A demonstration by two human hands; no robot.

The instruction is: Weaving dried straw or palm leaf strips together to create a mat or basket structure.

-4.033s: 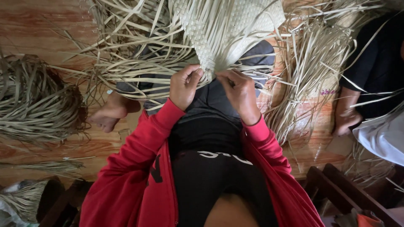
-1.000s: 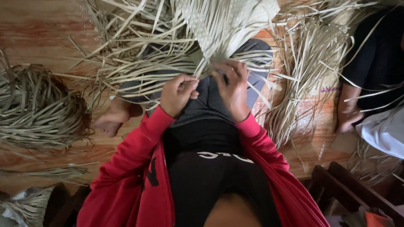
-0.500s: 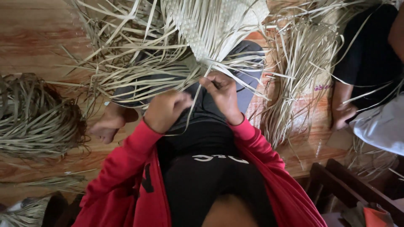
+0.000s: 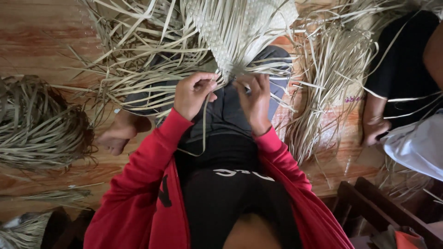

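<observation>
Left hand (image 4: 193, 94) fingers pinch pale loose straw strips (image 4: 152, 69) | right hand (image 4: 254, 99) fingers closed on strips at lower edge of pale woven straw mat (image 4: 240, 27), top centre | dry straw bundle (image 4: 39, 124) on wooden floor (image 4: 41, 37), left

Wooden floor (image 4: 41, 32), reddish. Coiled bundle of dry strips (image 4: 39, 124) at left, smaller bundle (image 4: 18, 230) lower left. Heap of loose strips (image 4: 332, 83) at right. Seated person in black (image 4: 401, 69) at right edge, white cloth (image 4: 415, 143) just beside. Dark wooden furniture (image 4: 369, 207) lower right.
</observation>
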